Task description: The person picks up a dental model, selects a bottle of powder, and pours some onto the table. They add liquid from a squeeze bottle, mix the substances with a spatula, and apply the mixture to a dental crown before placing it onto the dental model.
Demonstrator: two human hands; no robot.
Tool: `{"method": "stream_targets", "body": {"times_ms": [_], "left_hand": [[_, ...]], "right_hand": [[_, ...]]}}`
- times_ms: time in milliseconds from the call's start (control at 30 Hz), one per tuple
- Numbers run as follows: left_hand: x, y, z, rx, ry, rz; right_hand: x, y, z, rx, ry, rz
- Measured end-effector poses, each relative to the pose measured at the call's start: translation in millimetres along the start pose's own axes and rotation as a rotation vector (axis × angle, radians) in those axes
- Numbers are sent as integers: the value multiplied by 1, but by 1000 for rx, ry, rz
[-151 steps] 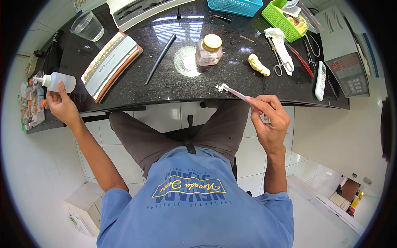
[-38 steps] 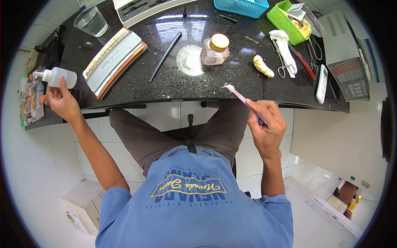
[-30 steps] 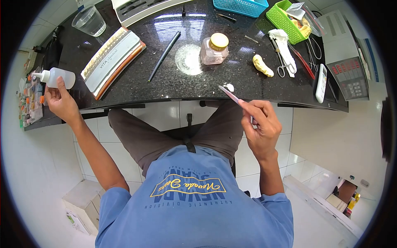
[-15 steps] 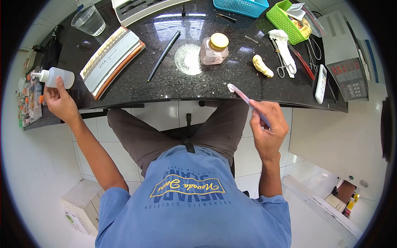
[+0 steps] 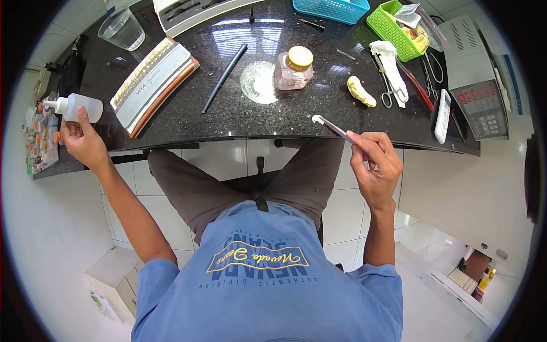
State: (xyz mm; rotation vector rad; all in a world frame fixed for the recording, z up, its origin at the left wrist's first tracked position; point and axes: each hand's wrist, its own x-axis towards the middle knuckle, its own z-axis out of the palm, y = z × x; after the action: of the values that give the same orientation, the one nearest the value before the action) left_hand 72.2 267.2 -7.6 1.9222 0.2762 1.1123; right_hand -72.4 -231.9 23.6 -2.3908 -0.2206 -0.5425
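Observation:
On the left, my left hand (image 5: 83, 137) is closed around a white plastic squeeze bottle (image 5: 85, 108). The bottle lies nearly sideways, its narrow nozzle pointing left. My right hand (image 5: 377, 165) grips slim tweezers (image 5: 336, 129) at the table's front edge. At their tip is a small white piece (image 5: 317, 119), too small to make out its kind. Beyond it stand a squat glass jar (image 5: 294, 71) with a yellow lid and, to the right, a yellowish curved piece (image 5: 361, 92). A VITA classical shade guide (image 5: 151, 85) lies nearest my left hand.
A dark pen-like stick (image 5: 225, 78) lies mid-table. Scissor-handled clamps on white cloth (image 5: 390, 68), a green basket (image 5: 393, 34) and a white handheld device (image 5: 442, 116) sit on the right. A cup of water (image 5: 122, 29) is back left; a control-panel machine (image 5: 481, 102) stands far right.
My right hand has shifted slightly right and turned, and the tweezers have rotated in it. The white piece stays at their tip. My left hand and the bottle have barely moved.

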Motion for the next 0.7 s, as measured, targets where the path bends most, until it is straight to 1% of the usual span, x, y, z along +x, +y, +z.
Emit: {"method": "stream_targets", "body": {"times_ms": [267,400,467,533,633,700], "left_hand": [[0,0,1,-14,-2,-6],[0,1,0,-6,0,-3],[-1,2,1,-4,-3,-6],[-1,2,1,7,5,-1],[-2,3,1,0,9,-9],[0,0,1,-13,6,-8]], "right_hand": [[-2,-7,-4,-76,-11,77],[-5,-12,2,-47,44,-1],[-8,-15,5,-55,-15,-34],[-11,-13,9,-61,-18,-26],[-12,-12,10,-97,44,-3],[-15,-15,10,-106,94,48]]}}
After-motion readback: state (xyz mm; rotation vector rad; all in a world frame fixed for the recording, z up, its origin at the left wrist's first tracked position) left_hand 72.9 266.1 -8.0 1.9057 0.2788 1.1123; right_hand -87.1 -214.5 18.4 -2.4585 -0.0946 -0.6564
